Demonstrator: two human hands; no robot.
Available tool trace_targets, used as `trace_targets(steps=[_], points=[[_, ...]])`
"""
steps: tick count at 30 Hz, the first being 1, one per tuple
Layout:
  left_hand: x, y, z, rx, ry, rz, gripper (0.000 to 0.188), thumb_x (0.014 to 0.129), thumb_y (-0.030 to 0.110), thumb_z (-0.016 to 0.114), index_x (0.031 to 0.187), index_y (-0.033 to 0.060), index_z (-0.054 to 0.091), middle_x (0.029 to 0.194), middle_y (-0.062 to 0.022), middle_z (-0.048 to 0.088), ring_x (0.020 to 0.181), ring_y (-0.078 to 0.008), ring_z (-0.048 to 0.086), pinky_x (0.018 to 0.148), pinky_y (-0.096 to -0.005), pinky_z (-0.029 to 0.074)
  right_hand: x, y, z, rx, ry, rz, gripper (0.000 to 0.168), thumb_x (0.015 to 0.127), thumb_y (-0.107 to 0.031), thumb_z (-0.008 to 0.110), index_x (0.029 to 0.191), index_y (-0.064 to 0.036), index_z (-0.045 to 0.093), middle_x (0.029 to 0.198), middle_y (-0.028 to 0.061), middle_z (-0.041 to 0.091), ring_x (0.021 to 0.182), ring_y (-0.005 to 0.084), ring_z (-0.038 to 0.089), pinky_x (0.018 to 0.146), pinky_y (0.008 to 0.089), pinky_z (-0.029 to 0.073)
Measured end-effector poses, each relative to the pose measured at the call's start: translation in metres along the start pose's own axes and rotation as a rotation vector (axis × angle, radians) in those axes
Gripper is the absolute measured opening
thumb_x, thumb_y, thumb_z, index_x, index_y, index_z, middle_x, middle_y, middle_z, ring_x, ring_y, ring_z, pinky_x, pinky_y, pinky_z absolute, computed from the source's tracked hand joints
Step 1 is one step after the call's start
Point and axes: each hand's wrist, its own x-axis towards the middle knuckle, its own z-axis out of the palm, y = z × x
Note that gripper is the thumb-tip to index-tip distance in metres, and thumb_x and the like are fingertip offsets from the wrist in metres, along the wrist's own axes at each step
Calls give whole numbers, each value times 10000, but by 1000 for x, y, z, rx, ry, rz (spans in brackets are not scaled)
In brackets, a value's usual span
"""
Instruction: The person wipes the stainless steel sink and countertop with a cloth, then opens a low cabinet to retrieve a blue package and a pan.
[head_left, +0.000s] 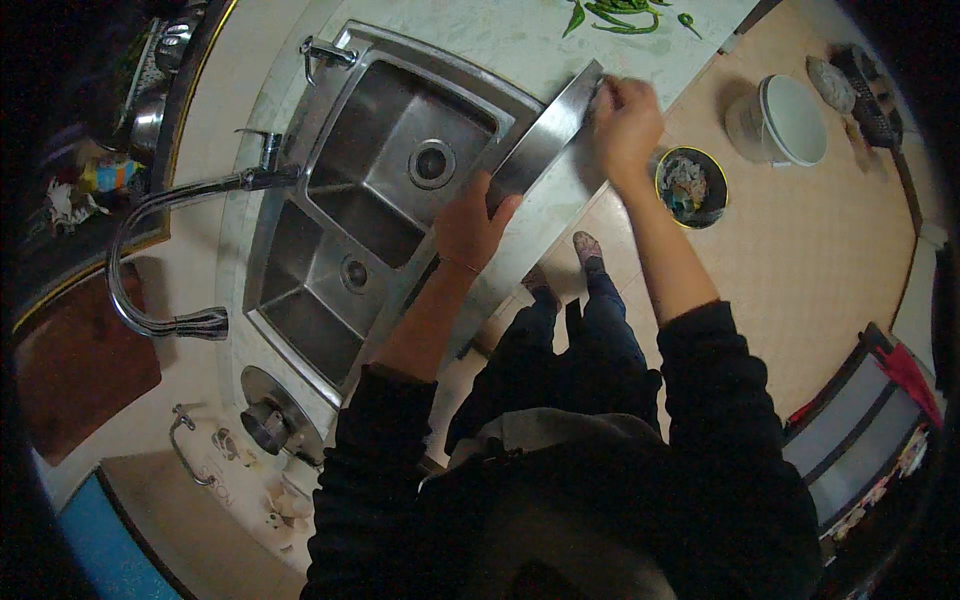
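A long flat piece of stainless steel (546, 133), perhaps a tray or panel seen partly from its side, slants across the counter's front edge beside the sink. My left hand (472, 221) grips its near end, with the thumb over the front side. At the far end, my right hand (628, 124) is blurred, with its fingers curled against or close to the metal edge. Whether anything is inside those fingers cannot be seen. The double-bowl steel sink (401, 97) lies to the left of the metal piece.
A curved faucet (124, 247) arches beside the sink. Several green chillies (622, 15) lie on the pale countertop (465, 30). On the floor stand a bin with waste (691, 187) and a white bucket (795, 120). A round metal lid or plate (300, 405) leans near the sink's lower end.
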Motion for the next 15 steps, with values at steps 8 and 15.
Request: trace_targets(steps=[8,15], points=[[0,-2,-2,-39,-6,1,413,748,392,599,950,57,467,788,-176,586,721,-373,566,596,-448,432,4,11,-4,-14,8,27,109,730,-101,598,814,-36,622,821,129,578,708,299,573,633,360,460],[2,-2,-1,24,9,31,473,754,422,584,1026,54,462,793,-181,589,708,-372,569,582,-455,436,-64,-13,-6,206,-156,-213,174,661,-25,615,833,-39,593,792,125,565,720,289,561,657,365,462]])
